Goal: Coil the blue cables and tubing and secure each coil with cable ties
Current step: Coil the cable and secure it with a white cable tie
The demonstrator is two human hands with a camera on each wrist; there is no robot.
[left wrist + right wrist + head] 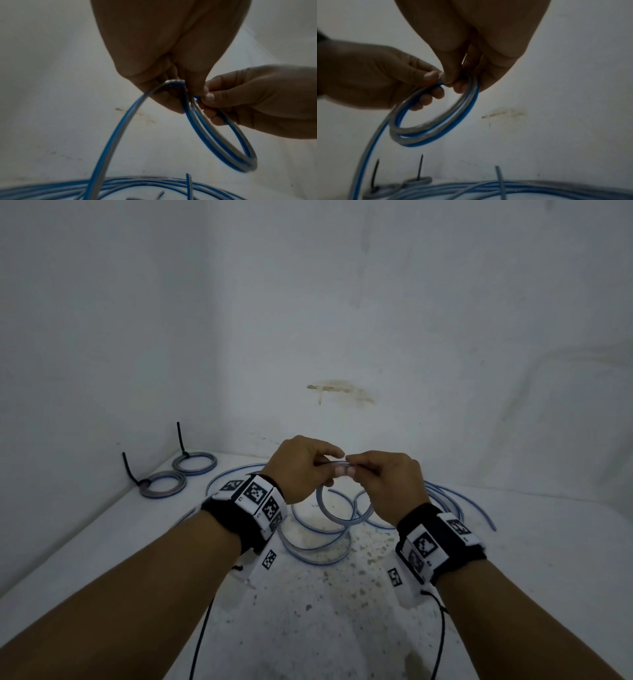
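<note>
Both hands are raised above the white table (pixel 102 542), pinching the top of a small coil of clear, blue-striped tubing (pixel 221 136) (pixel 436 121). My left hand (pixel 305 467) (pixel 171 83) (pixel 412 79) grips the coil's left side. My right hand (pixel 376 474) (pixel 462 81) (pixel 211 100) grips its right side, thumbs nearly touching. A free strand (pixel 111 142) runs from the coil down to the loose tubing (pixel 318 539) sprawled on the table. Two finished coils (pixel 162 483) (pixel 194 463) lie at the far left, each with a black cable tie (pixel 130 467) (pixel 180 436) sticking up.
White walls close the table on the left and behind; a brown stain (pixel 339 392) marks the back wall. Loose tubing ends (pixel 479 511) spread to the right. Black cords (pixel 202 635) hang from my wrist bands.
</note>
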